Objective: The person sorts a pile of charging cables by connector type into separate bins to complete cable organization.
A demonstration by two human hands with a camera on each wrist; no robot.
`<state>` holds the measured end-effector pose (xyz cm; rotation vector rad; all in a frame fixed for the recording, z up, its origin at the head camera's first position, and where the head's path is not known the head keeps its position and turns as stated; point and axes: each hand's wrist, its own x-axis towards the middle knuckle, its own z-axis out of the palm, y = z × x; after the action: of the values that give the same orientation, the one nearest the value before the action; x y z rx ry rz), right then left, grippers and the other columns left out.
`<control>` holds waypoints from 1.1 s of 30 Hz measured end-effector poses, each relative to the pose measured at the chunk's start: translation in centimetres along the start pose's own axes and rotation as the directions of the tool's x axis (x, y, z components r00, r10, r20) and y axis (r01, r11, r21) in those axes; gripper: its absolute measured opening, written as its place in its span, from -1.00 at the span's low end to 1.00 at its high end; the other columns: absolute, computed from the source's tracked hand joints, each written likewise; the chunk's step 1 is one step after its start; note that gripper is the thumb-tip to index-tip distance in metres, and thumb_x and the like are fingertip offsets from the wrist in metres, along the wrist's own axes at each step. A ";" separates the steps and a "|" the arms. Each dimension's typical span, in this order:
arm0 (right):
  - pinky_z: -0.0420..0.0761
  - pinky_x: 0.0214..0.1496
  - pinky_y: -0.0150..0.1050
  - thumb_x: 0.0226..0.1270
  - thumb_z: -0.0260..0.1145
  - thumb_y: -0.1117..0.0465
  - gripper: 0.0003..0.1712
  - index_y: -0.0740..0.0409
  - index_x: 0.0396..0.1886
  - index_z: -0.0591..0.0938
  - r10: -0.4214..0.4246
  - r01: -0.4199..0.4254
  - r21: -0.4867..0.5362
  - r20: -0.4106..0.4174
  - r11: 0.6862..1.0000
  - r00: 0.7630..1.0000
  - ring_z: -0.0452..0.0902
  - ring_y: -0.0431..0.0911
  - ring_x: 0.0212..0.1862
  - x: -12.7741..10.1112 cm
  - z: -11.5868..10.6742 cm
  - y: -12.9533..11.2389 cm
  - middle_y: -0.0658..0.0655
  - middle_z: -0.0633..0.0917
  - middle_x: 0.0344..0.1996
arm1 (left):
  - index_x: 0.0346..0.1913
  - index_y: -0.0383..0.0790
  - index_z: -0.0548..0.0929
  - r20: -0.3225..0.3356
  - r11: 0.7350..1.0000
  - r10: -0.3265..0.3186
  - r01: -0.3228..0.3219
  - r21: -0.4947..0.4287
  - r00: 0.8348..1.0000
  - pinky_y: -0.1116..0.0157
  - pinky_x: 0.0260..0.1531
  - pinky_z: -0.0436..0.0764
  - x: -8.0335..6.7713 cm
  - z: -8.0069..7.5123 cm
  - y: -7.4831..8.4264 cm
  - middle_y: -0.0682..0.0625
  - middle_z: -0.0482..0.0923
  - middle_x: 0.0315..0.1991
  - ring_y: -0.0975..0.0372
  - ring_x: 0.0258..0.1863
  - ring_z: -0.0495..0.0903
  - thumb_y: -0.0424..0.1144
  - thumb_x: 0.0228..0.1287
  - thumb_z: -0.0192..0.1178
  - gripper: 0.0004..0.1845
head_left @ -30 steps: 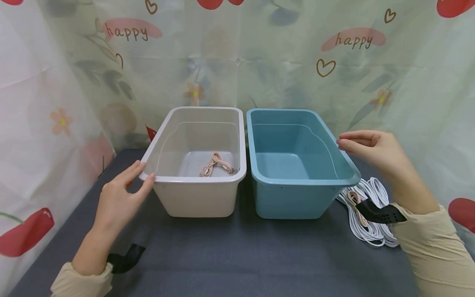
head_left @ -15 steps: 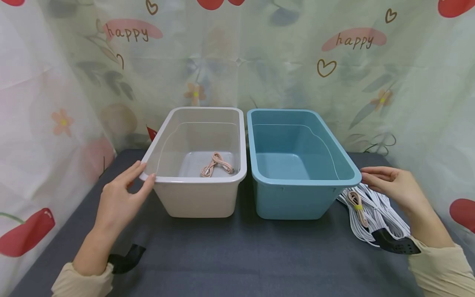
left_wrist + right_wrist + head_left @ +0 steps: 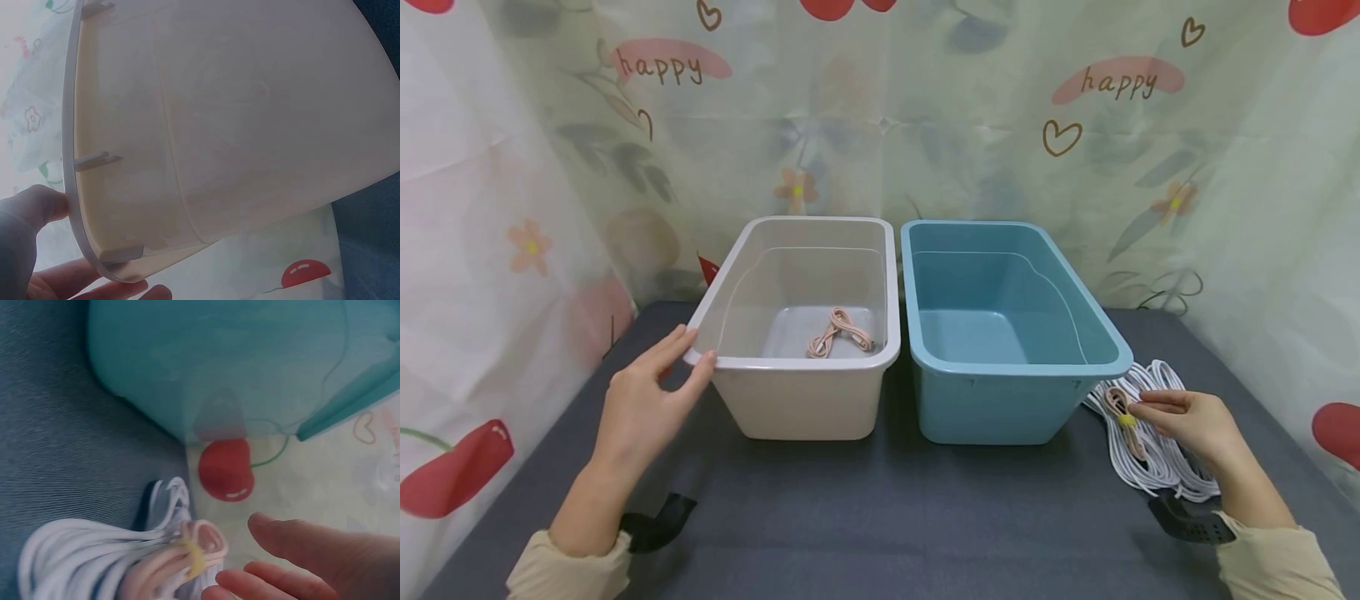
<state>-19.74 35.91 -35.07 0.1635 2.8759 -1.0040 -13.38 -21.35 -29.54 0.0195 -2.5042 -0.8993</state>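
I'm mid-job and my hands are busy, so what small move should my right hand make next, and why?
Probably close your right hand gently on the pinkish cable at its yellow tie. Your fingers look open and close by, the bundle lies on the white cables, and a similar cable already lies in the beige bin.

From my end this looks like a little curtained-off booth, can't tell if home or studio, with cherry-and-"happy" print curtains point(image 3: 850, 117) round three sides of a dark tabletop point(image 3: 917, 517).
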 end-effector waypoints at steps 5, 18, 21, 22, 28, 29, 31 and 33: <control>0.61 -0.23 -0.16 0.24 0.23 -0.15 -0.23 0.48 0.12 0.46 0.021 -0.021 -0.019 0.021 1.000 1.000 0.58 0.16 -0.06 0.0 0.4 0.6 0.49 0.55 0.04 | 0.29 -0.20 0.41 0.009 1.000 -0.012 0.012 -0.001 1.000 -0.08 -0.04 0.56 0.0 0.0 0.1 -0.18 0.33 0.32 -0.17 0.13 0.49 0.03 0.30 0.09 -0.43; 0.49 -0.05 0.12 0.15 0.34 -0.11 -0.25 0.49 0.03 0.53 0.007 -0.008 -0.034 -0.008 0.999 1.000 0.39 0.37 0.15 0.2 1.2 0.8 0.37 0.70 -0.16 | 0.28 -0.21 0.41 -0.002 1.000 0.001 -0.001 -0.011 1.000 -0.09 -0.05 0.56 0.0 0.1 0.0 -0.19 0.34 0.32 -0.18 0.14 0.48 0.02 0.30 0.09 -0.43; 0.48 -0.04 0.13 0.15 0.33 -0.11 -0.26 0.48 0.03 0.54 0.017 -0.017 -0.040 -0.013 0.999 1.000 0.38 0.38 0.15 0.3 1.2 0.7 0.36 0.70 -0.17 | 0.28 -0.21 0.41 -0.001 1.000 0.000 0.000 -0.009 1.000 -0.09 -0.04 0.55 0.0 0.1 0.0 -0.19 0.34 0.32 -0.18 0.15 0.47 0.02 0.30 0.09 -0.43; 0.48 -0.04 0.13 0.15 0.33 -0.12 -0.26 0.48 0.03 0.54 0.023 -0.024 -0.037 -0.013 0.999 1.000 0.37 0.38 0.16 0.3 1.2 0.7 0.36 0.70 -0.16 | 0.28 -0.21 0.41 -0.001 1.000 0.000 0.000 -0.008 1.000 -0.10 -0.04 0.55 0.0 0.1 0.0 -0.19 0.34 0.32 -0.18 0.15 0.47 0.02 0.30 0.09 -0.43; 0.51 -0.19 -0.05 0.15 0.32 -0.09 -0.33 0.44 -0.01 0.58 0.058 -0.059 -0.026 -0.036 0.998 0.998 0.44 0.34 0.08 0.4 1.2 0.7 0.35 0.71 -0.18 | 0.28 -0.22 0.41 -0.001 1.000 -0.003 0.003 -0.006 1.000 -0.10 -0.04 0.55 -0.1 0.1 0.0 -0.19 0.34 0.32 -0.18 0.15 0.48 0.02 0.30 0.09 -0.43; 0.52 -0.24 -0.12 0.15 0.32 -0.07 -0.35 0.43 -0.02 0.59 0.059 -0.061 -0.028 -0.043 0.998 0.997 0.47 0.31 0.05 0.4 1.3 0.8 0.35 0.71 -0.19 | 0.28 -0.22 0.41 0.000 1.000 -0.004 0.004 -0.006 1.000 -0.09 -0.04 0.55 -0.1 0.1 0.0 -0.19 0.34 0.32 -0.18 0.15 0.48 0.02 0.30 0.09 -0.43; 0.49 -0.31 -0.24 0.15 0.32 -0.05 -0.38 0.42 -0.03 0.60 0.062 -0.064 -0.030 -0.056 0.997 0.996 0.51 0.26 -0.01 0.4 1.3 0.7 0.34 0.72 -0.20 | 0.28 -0.21 0.41 0.002 1.000 -0.005 0.005 -0.005 1.000 -0.09 -0.03 0.55 -0.1 0.1 0.0 -0.19 0.33 0.32 -0.18 0.15 0.47 0.02 0.30 0.09 -0.43; 0.43 -0.37 -0.35 0.15 0.32 -0.03 -0.41 0.42 -0.06 0.62 0.061 -0.063 -0.035 -0.070 0.997 0.996 0.54 0.17 -0.06 0.4 1.3 0.7 0.33 0.73 -0.22 | 0.28 -0.21 0.41 0.003 1.000 -0.006 0.006 -0.004 1.000 -0.09 -0.03 0.55 0.0 0.1 0.0 -0.18 0.33 0.32 -0.17 0.15 0.47 0.02 0.30 0.09 -0.43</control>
<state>-19.95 35.66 -36.58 0.2882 2.9290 -0.9518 -13.37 -21.27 -29.58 0.0241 -2.5065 -0.9071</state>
